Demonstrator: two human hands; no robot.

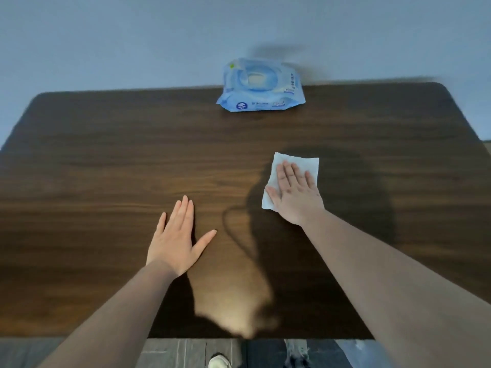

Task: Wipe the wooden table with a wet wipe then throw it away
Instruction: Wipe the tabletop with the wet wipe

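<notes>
Plain pale blue-grey wall [106, 35] behind the far edge; grey wood-plank floor [170, 353] below the near edge; overhead light glare on the varnish near the front

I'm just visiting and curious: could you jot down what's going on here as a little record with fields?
surface: dark wooden table
right hand: flat, pressing the white wet wipe onto the table
left hand: flat on the bare wood, holding nothing
wipe pack: blue, at the far edge by the wall
stage: wiping, wipe not yet thrown away
</notes>
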